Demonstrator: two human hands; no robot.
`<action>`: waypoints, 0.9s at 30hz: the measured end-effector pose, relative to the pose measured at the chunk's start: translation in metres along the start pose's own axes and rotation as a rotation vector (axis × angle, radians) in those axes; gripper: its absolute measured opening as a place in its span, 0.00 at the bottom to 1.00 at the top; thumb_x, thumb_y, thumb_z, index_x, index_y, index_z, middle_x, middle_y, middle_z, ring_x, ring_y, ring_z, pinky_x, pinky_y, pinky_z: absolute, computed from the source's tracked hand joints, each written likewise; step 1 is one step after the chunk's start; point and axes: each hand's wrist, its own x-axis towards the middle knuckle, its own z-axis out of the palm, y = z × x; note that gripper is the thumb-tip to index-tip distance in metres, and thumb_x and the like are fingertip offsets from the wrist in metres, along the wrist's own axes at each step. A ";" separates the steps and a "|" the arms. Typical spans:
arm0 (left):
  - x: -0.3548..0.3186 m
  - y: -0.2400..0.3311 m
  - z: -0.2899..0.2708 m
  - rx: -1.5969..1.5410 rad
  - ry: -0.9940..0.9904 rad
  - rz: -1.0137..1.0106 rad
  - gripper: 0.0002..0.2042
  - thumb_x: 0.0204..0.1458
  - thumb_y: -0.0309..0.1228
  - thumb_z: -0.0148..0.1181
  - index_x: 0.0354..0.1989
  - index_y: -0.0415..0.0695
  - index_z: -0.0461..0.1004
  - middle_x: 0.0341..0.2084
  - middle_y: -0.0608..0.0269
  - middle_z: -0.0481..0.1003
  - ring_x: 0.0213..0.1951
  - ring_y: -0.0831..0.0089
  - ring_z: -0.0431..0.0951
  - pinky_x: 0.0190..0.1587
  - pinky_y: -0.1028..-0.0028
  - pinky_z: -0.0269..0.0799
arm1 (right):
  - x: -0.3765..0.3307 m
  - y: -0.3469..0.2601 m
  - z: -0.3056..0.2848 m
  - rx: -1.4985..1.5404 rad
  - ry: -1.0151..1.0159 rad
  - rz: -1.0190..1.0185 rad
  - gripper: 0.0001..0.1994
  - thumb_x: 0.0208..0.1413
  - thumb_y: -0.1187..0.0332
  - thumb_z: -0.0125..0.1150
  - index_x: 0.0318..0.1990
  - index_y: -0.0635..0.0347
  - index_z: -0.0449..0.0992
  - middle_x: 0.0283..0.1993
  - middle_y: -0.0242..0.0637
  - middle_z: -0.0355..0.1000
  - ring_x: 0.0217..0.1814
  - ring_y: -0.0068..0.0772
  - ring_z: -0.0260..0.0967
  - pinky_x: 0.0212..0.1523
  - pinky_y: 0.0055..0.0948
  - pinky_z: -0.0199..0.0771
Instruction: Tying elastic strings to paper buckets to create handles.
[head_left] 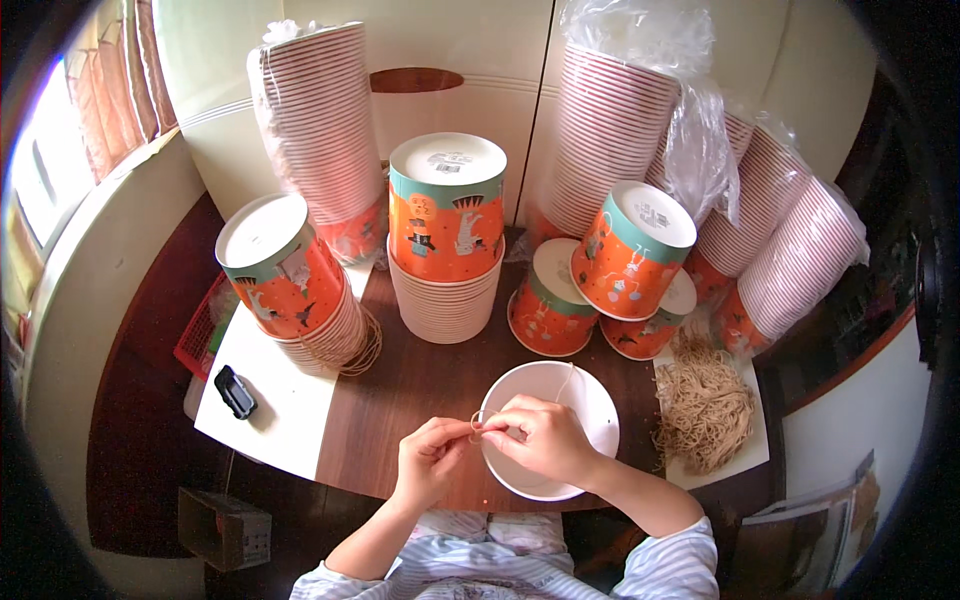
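Observation:
My left hand (432, 458) and my right hand (543, 437) meet over the near left rim of an open white paper bucket (600, 425). Between the pinched fingertips of both hands is a thin beige cord (478, 418), bent into a small loop. More of the cord shows against the bucket's far inner wall. My right hand hangs over the bucket's mouth and hides part of its inside. To the right of the bucket lies a tangled heap of beige cords (706, 408).
Orange and green buckets stand upside down: a left stack (285, 265) ringed with cords, a middle stack (447, 235) and a group on the right (635, 250). Tall plastic-wrapped bucket stacks (610, 130) line the back. A small black plastic case (235, 392) lies on the left.

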 end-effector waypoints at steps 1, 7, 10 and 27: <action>-0.001 -0.002 0.001 -0.124 0.005 -0.045 0.08 0.43 0.17 0.55 0.34 0.37 0.74 0.30 0.60 0.73 0.32 0.77 0.73 0.33 0.82 0.68 | 0.000 -0.001 0.000 0.005 -0.033 0.037 0.05 0.43 0.67 0.59 0.28 0.55 0.76 0.29 0.34 0.70 0.29 0.36 0.70 0.29 0.32 0.70; -0.003 0.001 0.002 -0.330 -0.029 -0.081 0.09 0.46 0.17 0.52 0.37 0.34 0.72 0.31 0.61 0.73 0.34 0.78 0.73 0.38 0.82 0.67 | -0.001 0.005 0.002 -0.032 0.002 -0.021 0.05 0.42 0.70 0.62 0.29 0.57 0.77 0.26 0.33 0.70 0.22 0.26 0.68 0.24 0.24 0.68; -0.001 0.007 0.001 -0.370 -0.051 -0.090 0.09 0.46 0.17 0.54 0.37 0.34 0.71 0.31 0.62 0.73 0.34 0.79 0.72 0.37 0.82 0.67 | -0.001 0.006 0.002 -0.028 0.009 -0.027 0.05 0.42 0.70 0.61 0.29 0.57 0.77 0.27 0.33 0.71 0.22 0.26 0.68 0.24 0.23 0.68; 0.004 0.004 -0.006 -0.945 -0.041 -0.401 0.10 0.45 0.17 0.56 0.37 0.38 0.67 0.29 0.62 0.73 0.33 0.77 0.73 0.41 0.80 0.68 | 0.001 -0.006 -0.001 0.247 0.072 -0.023 0.11 0.39 0.73 0.64 0.33 0.57 0.73 0.23 0.28 0.67 0.16 0.17 0.59 0.17 0.16 0.60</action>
